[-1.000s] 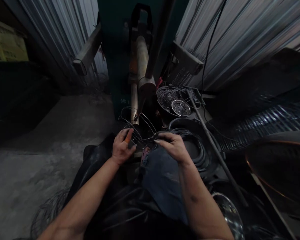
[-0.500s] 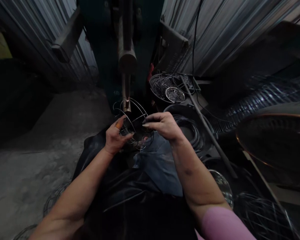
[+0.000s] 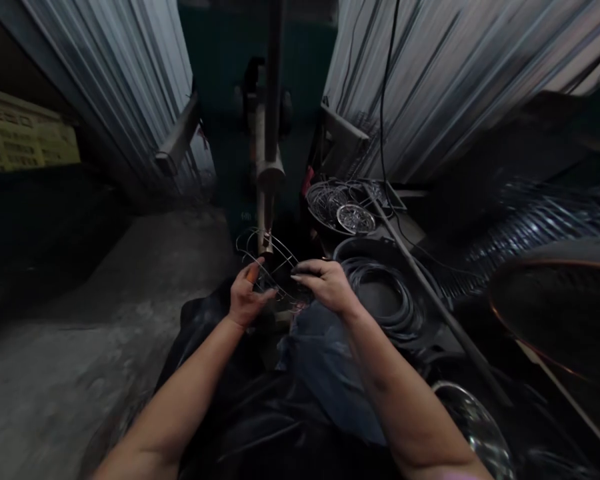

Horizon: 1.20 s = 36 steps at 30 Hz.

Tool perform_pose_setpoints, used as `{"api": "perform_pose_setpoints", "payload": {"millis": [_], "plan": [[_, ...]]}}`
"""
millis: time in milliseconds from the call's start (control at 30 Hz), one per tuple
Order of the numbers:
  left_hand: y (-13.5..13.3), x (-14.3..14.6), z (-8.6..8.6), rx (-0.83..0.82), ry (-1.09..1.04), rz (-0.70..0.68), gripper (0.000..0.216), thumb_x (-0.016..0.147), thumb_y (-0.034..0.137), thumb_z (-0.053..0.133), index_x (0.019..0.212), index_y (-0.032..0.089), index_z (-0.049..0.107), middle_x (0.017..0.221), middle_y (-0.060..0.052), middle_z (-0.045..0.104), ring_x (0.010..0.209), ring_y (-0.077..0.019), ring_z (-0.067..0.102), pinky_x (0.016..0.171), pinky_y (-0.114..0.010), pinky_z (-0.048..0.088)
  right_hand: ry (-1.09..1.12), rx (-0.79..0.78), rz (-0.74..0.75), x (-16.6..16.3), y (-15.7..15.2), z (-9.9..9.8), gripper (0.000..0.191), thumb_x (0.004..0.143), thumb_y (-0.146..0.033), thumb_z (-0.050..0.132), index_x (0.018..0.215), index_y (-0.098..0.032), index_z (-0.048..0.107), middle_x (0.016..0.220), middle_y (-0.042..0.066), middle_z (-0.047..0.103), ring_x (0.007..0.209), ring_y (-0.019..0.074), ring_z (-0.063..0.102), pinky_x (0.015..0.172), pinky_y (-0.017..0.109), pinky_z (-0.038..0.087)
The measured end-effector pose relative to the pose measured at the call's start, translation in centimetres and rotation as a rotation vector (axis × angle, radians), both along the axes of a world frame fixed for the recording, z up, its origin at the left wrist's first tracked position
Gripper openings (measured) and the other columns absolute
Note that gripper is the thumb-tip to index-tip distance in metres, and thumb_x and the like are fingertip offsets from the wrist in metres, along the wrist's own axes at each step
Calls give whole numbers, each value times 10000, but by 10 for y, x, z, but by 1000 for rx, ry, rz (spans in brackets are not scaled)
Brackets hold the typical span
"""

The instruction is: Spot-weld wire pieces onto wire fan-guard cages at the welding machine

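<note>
A round wire frame (image 3: 267, 257), made of thin hoops and ribs, sits in front of my knees under the tip of a vertical machine rod (image 3: 265, 193). My left hand (image 3: 245, 300) grips the frame's near left edge, fingers curled, an orange cover on the index finger. On the frame's right rim rests my right hand (image 3: 325, 283), its fingers bent and pinched on the wire. A dark apron and a blue cloth (image 3: 325, 360) cover my lap.
A dark tub of coiled wire rings (image 3: 385, 297) stands right of my hands. Behind it is a bin of shiny wire pieces (image 3: 343, 207). A long bar (image 3: 430, 287) slants across the right side. Corrugated metal sheets stand on both sides; concrete floor (image 3: 80, 347) on the left.
Both hands stayed on the wire frame, which was raised towards the rod's tip and lowered again. The view swung from side to side.
</note>
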<state>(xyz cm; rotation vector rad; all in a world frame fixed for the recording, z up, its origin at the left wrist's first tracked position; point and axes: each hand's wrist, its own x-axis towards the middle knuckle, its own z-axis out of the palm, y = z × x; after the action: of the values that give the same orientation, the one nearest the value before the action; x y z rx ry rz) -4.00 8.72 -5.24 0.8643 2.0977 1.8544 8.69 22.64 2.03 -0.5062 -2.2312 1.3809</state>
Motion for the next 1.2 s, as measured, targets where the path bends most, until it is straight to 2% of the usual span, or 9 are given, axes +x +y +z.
{"api": "perform_pose_setpoints", "payload": {"millis": [133, 400, 567, 700, 867, 933, 1100, 1200], "plan": [[8, -4, -5, 110, -114, 16, 662, 462, 82, 840, 1069, 275, 660, 1189, -28, 615, 1188, -234, 522, 1042, -312, 392, 26, 139, -43, -16, -5, 4, 122, 725, -228, 606, 709, -172, 713, 727, 34, 701, 697, 166, 635, 671, 261, 477], [20, -21, -7, 204, -340, 97, 688, 451, 17, 827, 1067, 267, 651, 1215, -11, 614, 1224, -196, 505, 990, -242, 433, -8, 202, -48, -50, -1, 13, 138, 735, -197, 576, 708, -171, 710, 721, 36, 700, 688, 167, 637, 655, 260, 478], [26, -27, -12, 207, -302, 88, 722, 474, 82, 841, 1139, 265, 630, 1213, -17, 610, 1197, -212, 524, 1002, -270, 421, -92, 232, -47, -66, 4, 20, 140, 736, -181, 588, 698, -165, 722, 704, 37, 702, 665, 163, 627, 621, 253, 458], [27, -32, -22, 110, -178, 12, 735, 563, 232, 830, 1243, 265, 554, 1253, -44, 577, 1199, -234, 510, 1069, -360, 350, -181, 238, -43, -73, 9, 28, 111, 719, -157, 628, 681, -153, 732, 654, 32, 691, 623, 154, 612, 570, 237, 434], [27, -34, -29, 35, -60, 6, 743, 614, 330, 801, 1295, 257, 510, 1276, -46, 562, 1198, -235, 499, 1077, -368, 327, -291, 154, 80, -78, 23, 38, 38, 653, -150, 707, 677, -139, 734, 591, 1, 659, 593, 136, 590, 525, 211, 412], [28, -34, -29, 22, -48, 1, 726, 616, 337, 799, 1283, 256, 523, 1250, -42, 581, 1185, -232, 513, 1066, -356, 339, -321, 143, 109, -78, 28, 40, 51, 643, -149, 721, 687, -129, 736, 588, -1, 651, 588, 128, 580, 528, 209, 413], [31, -34, -24, 35, -31, 60, 729, 547, 298, 838, 1226, 243, 578, 1157, -36, 628, 1097, -217, 570, 1018, -316, 389, -323, 205, 76, -74, 28, 41, 65, 644, -147, 727, 704, -125, 740, 567, -5, 622, 579, 117, 553, 508, 203, 390], [33, -33, -19, 52, -184, 75, 777, 484, 243, 861, 1211, 235, 587, 1145, -28, 636, 1107, -223, 567, 994, -312, 414, -315, 221, 81, -73, 26, 41, 50, 653, -140, 723, 698, -128, 738, 569, -9, 614, 590, 114, 553, 515, 199, 383]]}}
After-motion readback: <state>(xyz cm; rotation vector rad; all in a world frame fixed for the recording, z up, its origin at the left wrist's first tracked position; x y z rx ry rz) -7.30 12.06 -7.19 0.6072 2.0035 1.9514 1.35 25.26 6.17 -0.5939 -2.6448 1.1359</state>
